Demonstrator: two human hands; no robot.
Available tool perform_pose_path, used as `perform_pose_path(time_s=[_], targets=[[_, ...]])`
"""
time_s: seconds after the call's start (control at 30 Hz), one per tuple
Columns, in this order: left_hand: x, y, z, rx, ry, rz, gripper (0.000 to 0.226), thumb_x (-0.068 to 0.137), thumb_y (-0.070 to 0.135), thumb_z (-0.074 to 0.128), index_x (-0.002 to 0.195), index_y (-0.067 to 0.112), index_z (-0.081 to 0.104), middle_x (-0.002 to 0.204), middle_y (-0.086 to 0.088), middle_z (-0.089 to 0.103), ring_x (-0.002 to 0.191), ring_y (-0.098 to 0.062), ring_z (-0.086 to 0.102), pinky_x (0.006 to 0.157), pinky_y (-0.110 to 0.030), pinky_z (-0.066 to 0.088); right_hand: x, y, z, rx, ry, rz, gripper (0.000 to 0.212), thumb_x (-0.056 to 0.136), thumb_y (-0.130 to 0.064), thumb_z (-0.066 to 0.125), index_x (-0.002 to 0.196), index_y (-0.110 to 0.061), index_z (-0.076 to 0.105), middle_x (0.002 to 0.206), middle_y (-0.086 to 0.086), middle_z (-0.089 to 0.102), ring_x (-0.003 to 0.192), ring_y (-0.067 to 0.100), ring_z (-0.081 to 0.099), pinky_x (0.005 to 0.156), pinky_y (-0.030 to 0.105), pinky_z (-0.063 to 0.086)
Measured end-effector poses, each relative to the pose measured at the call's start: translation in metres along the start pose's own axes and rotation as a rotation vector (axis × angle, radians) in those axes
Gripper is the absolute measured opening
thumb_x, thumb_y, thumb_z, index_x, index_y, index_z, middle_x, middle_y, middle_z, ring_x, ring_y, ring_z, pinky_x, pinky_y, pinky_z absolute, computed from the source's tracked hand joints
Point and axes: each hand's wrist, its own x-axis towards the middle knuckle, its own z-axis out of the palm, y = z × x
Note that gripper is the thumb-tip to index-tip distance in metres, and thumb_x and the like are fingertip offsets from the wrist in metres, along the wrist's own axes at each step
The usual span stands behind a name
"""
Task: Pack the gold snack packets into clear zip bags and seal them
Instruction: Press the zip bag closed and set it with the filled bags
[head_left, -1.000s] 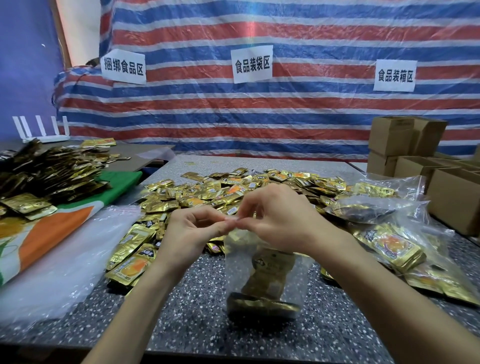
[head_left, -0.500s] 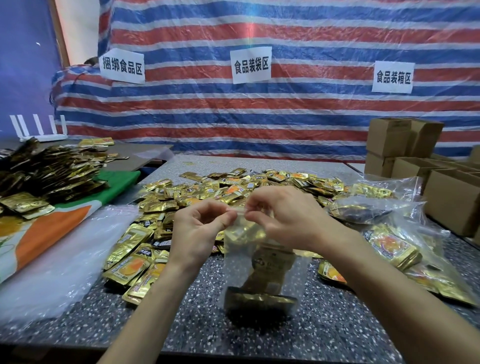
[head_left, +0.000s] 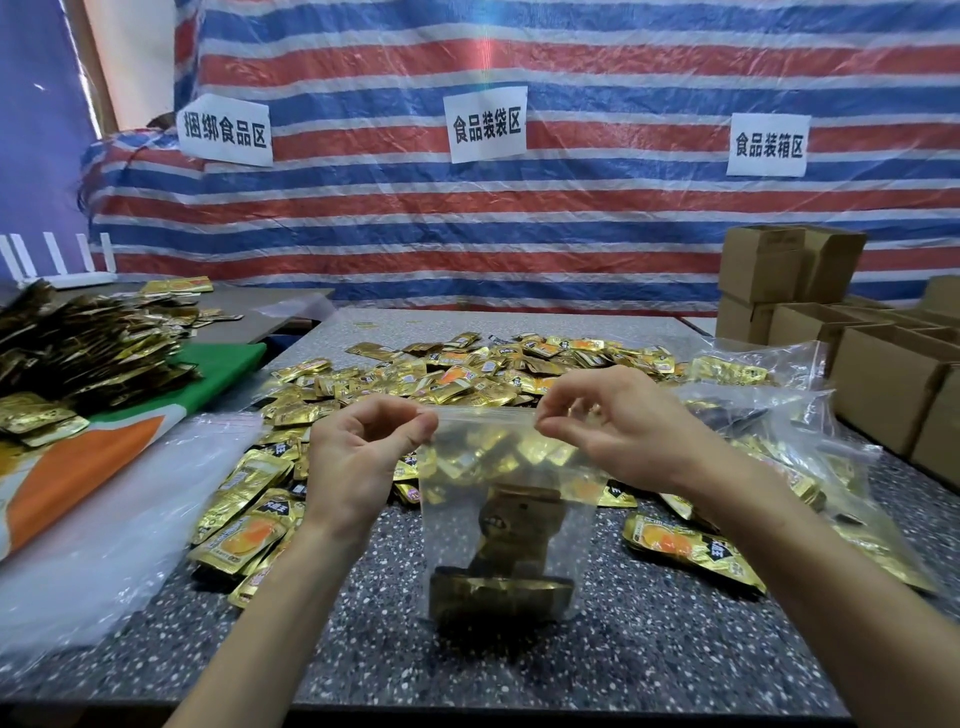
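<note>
Two corners of the clear plastic zip bag, at frame centre, are pinched: the left hand holds its seal strip's left end, the right hand the right. Gold foil snack packets sit inside. Below lies the speckled grey table; a red-and-blue striped tarp fills the top, and brown cardboard boxes stand at right.

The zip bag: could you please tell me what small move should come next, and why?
Probably lay the zip bag on the filled bags at right: left hand and right hand pinch both ends of its strip, which looks pressed flat, packets inside.
</note>
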Motion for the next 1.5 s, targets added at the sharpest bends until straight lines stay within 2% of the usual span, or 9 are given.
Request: perform_pose_path(time_s=[0.5,0.73,0.9,1.0,1.1,1.17,1.27,1.37,1.5], targets=[[0.002,-0.005,-0.009,0.016,-0.002,0.003,0.005,0.068,0.020,0.078,0.072,0.021,0.077,0.068,-0.002,0.070,0.068,-0.015,0.065,0.066,-0.020,0.053,-0.018,0.037,-0.012,0.081,0.058,0.054,0.007,0.091,-0.033,0.071,0.084,-0.032,0.072,0.081,-0.009,0.070,0.077,0.014,0.062,0.075,0.048,0.055],[0.003,-0.005,-0.010,0.016,-0.007,0.008,0.005,0.068,0.020,0.078,0.073,0.021,0.077,0.068,-0.003,0.070,0.068,-0.016,0.065,0.066,-0.021,0.054,-0.028,0.051,-0.016,0.142,0.077,0.067,0.010,0.090,-0.028,0.072,0.080,-0.031,0.072,0.077,-0.022,0.067,0.069,0.002,0.058,0.065,0.033,0.048],[0.004,-0.006,-0.008,0.043,-0.020,0.009,0.004,0.069,0.019,0.076,0.073,0.019,0.076,0.070,-0.003,0.070,0.070,-0.016,0.065,0.067,-0.024,0.055,-0.031,0.051,-0.018,0.131,0.087,0.080,0.011,0.090,-0.026,0.071,0.081,-0.031,0.070,0.077,-0.010,0.067,0.071,0.007,0.060,0.067,0.037,0.053],[0.012,-0.009,-0.041,-0.041,0.204,-0.040,0.012,0.085,0.001,0.065,0.080,0.012,0.068,0.066,0.007,0.069,0.066,-0.009,0.063,0.068,-0.022,0.054,-0.046,0.072,-0.038,0.062,0.165,0.191,0.013,0.091,-0.015,0.069,0.082,-0.024,0.066,0.083,-0.004,0.068,0.079,0.014,0.064,0.075,0.039,0.057],[0.014,-0.010,-0.087,-0.108,0.298,-0.062,0.022,0.094,-0.007,0.051,0.085,0.009,0.062,0.063,0.008,0.069,0.061,-0.004,0.065,0.067,-0.014,0.055,-0.073,0.094,-0.055,0.106,0.284,0.279,0.012,0.085,-0.010,0.074,0.079,-0.019,0.070,0.080,-0.003,0.070,0.076,0.013,0.066,0.066,0.026,0.053],[0.012,-0.012,-0.087,-0.100,0.235,-0.088,0.018,0.094,-0.004,0.052,0.085,0.009,0.061,0.064,0.005,0.069,0.063,-0.007,0.067,0.068,-0.018,0.057,-0.077,0.092,-0.045,0.114,0.273,0.298,0.009,0.080,-0.013,0.080,0.077,-0.019,0.073,0.078,-0.005,0.071,0.073,0.009,0.067,0.060,0.022,0.053],[0.008,-0.015,-0.060,-0.128,0.136,-0.165,0.005,0.081,0.007,0.060,0.086,0.008,0.061,0.072,-0.005,0.068,0.067,-0.016,0.069,0.067,-0.027,0.059,-0.066,0.071,-0.007,0.188,0.180,0.280,0.013,0.076,-0.022,0.085,0.076,-0.022,0.072,0.075,-0.006,0.071,0.072,0.005,0.067,0.067,0.022,0.057],[0.009,-0.009,-0.034,-0.202,0.054,-0.212,0.012,0.078,0.010,0.060,0.089,0.004,0.060,0.085,-0.017,0.064,0.072,-0.022,0.070,0.073,-0.031,0.061,-0.047,0.050,0.036,0.199,0.014,0.242,0.018,0.078,-0.038,0.083,0.081,-0.029,0.068,0.080,-0.010,0.069,0.074,0.004,0.065,0.070,0.026,0.057],[0.008,0.002,-0.005,-0.294,-0.071,-0.210,0.008,0.083,0.010,0.057,0.087,0.003,0.060,0.076,-0.013,0.066,0.076,-0.027,0.069,0.077,-0.039,0.062,-0.023,0.034,0.073,0.244,-0.020,0.222,0.032,0.075,-0.047,0.083,0.095,-0.032,0.063,0.091,-0.016,0.065,0.081,0.000,0.061,0.070,0.020,0.050]])
